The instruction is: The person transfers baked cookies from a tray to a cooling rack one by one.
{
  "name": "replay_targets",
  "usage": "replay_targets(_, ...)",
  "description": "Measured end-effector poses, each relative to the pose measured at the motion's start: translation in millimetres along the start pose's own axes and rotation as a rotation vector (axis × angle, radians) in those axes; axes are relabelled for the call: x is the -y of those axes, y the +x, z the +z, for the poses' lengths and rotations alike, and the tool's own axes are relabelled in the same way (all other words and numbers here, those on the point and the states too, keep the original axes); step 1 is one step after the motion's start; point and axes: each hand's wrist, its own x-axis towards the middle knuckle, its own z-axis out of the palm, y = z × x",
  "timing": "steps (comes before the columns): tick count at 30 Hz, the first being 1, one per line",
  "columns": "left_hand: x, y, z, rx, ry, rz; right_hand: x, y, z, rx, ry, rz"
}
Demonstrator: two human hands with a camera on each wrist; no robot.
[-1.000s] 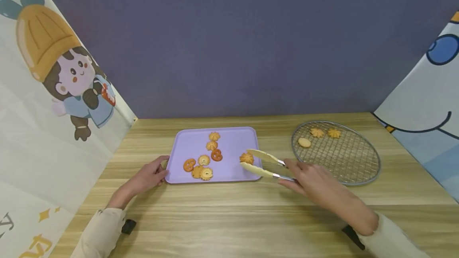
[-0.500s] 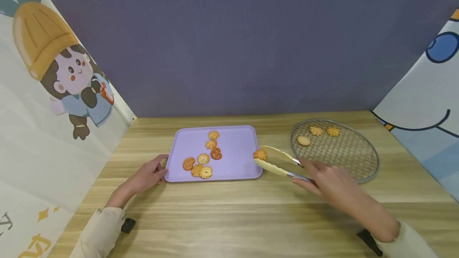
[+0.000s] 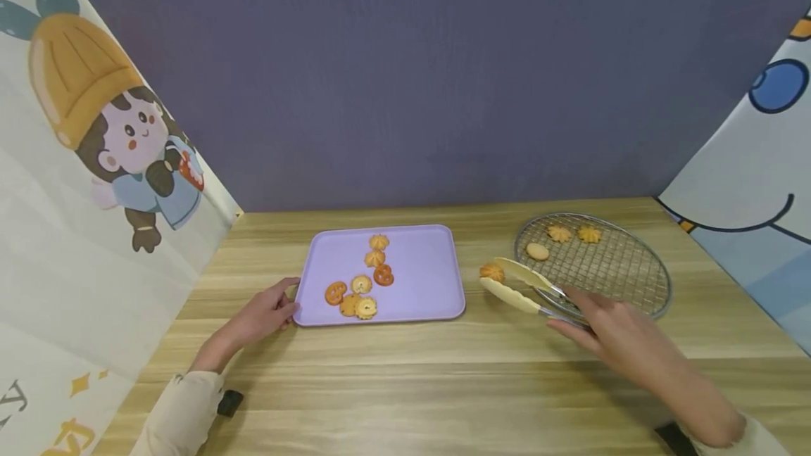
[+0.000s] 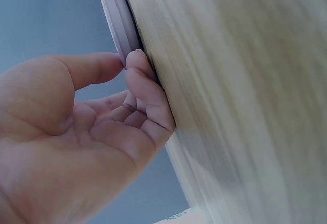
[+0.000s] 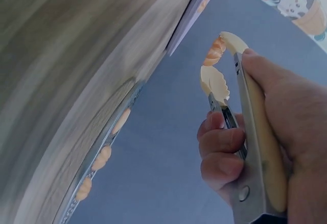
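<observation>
My right hand [image 3: 624, 329] grips a pair of tongs [image 5: 254, 132] with pale yellow tips. Between those tips sits a golden, ridged cookie [image 3: 491, 272], held above the table in the gap between tray and rack. At the left, my left hand [image 3: 261, 314] pinches the near-left corner of a lilac tray [image 3: 418, 287]; its thumb and fingertips meet at the rim in the left wrist view. On the tray lie ridged cookies [image 3: 374, 258], pretzels [image 3: 383, 274] and round cookies [image 3: 365, 307], several of them bunched near the front left.
An oval wire rack [image 3: 608, 280] stands at the right, bearing two flower-shaped cookies [image 3: 590, 234] and a smooth oval biscuit [image 3: 537, 251] near its far left edge. A dark panel [image 3: 437, 76] closes off the back of the wooden table [image 3: 405, 385]. Printed sheets hang on both sides.
My right hand has moved right with the tongs, carrying the ridged cookie from over the tray's right side to beyond its edge. My left hand stays at the tray corner.
</observation>
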Motion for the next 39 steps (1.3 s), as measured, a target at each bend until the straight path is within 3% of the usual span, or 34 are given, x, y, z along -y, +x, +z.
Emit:
replay_targets(6, 0.8, 0.5, -0.8, 0.004, 0.014, -0.007, -9, -4.8, -5, 0.079, -0.046, 0.071)
replay_targets(16, 0.6, -0.1, 0.2, -0.003, 0.025, 0.000, -26, -10.4, -9, 0.172, -0.003, 0.175)
replay_targets(23, 1.4, 1.2, 0.1, -0.008, 0.027, 0.001, -41, -16.3, -9, 0.156, 0.017, 0.197)
replay_targets(32, 0.7, -0.2, -2.2, 0.004, 0.006, -0.014, -50, -19.8, -9, 0.241, 0.039, 0.261)
replay_targets(39, -0.2, 0.2, -1.9, 0.008, 0.003, -0.024, -56, -23.6, -6, 0.245, 0.024, 0.262)
